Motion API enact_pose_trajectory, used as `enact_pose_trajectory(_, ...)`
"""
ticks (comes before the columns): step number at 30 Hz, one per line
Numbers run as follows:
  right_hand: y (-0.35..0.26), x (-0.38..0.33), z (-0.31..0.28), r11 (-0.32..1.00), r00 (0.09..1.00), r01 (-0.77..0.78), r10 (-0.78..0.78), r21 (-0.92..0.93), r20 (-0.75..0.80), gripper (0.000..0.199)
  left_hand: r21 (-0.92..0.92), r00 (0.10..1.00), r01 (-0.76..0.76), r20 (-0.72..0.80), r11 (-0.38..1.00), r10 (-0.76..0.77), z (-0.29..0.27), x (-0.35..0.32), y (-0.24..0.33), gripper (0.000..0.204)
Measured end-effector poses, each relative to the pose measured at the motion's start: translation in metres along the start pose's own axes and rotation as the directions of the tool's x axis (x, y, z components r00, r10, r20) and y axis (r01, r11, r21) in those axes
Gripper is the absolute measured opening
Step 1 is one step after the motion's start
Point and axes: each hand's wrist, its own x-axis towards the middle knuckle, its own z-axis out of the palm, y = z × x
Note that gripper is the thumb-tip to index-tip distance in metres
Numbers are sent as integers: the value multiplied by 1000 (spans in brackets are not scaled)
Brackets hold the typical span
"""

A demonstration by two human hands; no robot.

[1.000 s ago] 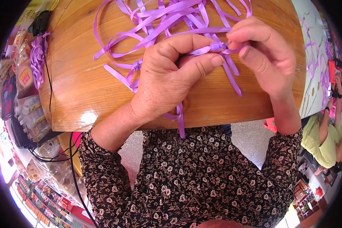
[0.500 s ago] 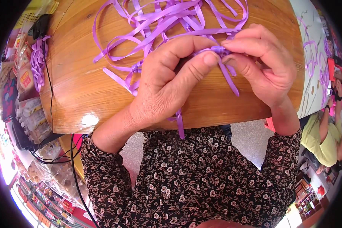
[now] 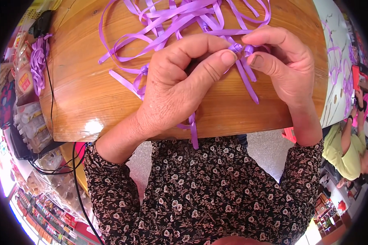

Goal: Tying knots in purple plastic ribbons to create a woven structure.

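Note:
My left hand (image 3: 171,87) is closed in a pinch, thumb against forefinger, over a narrow purple ribbon (image 3: 245,79). Just past that thumb tip a small knot (image 3: 235,47) shows in the ribbon. Close beside it, a little rounded purple bit (image 3: 248,50) sits between the thumb and forefinger of my right hand (image 3: 290,67); whether it is a knot or a folded loop I cannot tell. Two loose tails of ribbon hang below the fingertips. One ribbon end (image 3: 194,132) drops over the table's front edge under my left wrist.
A tangled heap of purple ribbons (image 3: 180,18) lies across the far side of the wooden table (image 3: 94,90). At the left hang a bundle of ribbon (image 3: 38,65) and a black cable (image 3: 52,94) beside packaged goods. A person in a yellow-green top (image 3: 345,153) is at the right.
The fingertips of my right hand have spread a little and drawn slightly right, and the small purple bit now shows apart from the knot. My left hand keeps its pinch.

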Motion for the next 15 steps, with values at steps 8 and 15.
enact_pose_trajectory(8, -1, 2, -1, 991, 991, -135, 135, 17, -23, 23, 22, 995, -99, 17, 995, 99, -1, 1, -5, 16)
enact_pose_trajectory(15, 1, 2, 2, 993, 993, -117, 117, 4, -32, 18, 154, 992, -124, 0, 980, 125, 1, -4, 2, 18)
